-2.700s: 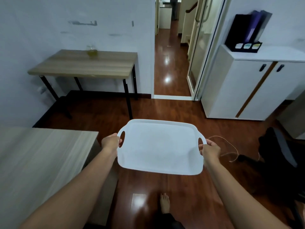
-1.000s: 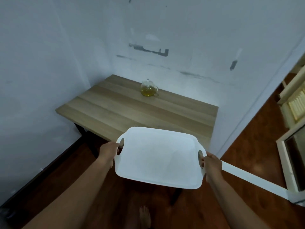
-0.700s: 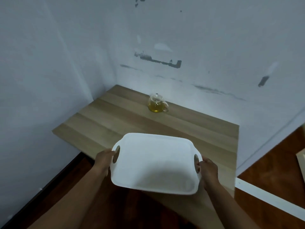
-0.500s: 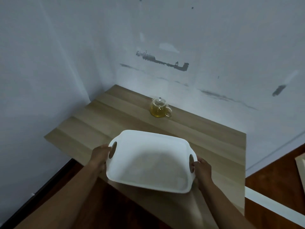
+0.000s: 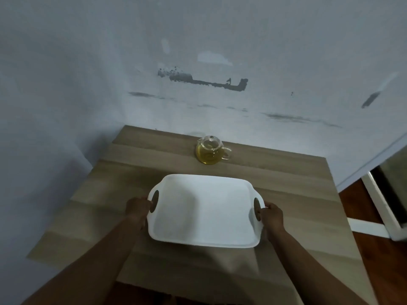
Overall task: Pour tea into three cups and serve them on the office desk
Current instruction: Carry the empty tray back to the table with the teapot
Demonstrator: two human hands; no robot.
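Note:
I hold an empty white tray (image 5: 204,210) over the middle of a wooden table (image 5: 293,194). My left hand (image 5: 137,207) grips its left handle and my right hand (image 5: 271,216) grips its right handle. Beyond the tray, near the wall, stands a small glass teapot (image 5: 209,150) with yellow-green tea inside and its lid on; its handle points right. No cups are in view. I cannot tell whether the tray touches the tabletop.
White walls close off the table at the back and on the left. At the right lie a reddish wooden floor (image 5: 374,208) and a white door frame (image 5: 381,208).
I have walked up to the table from across the room, tray in both hands. The tray has come forward over the tabletop and nearer the teapot. My grip is unchanged.

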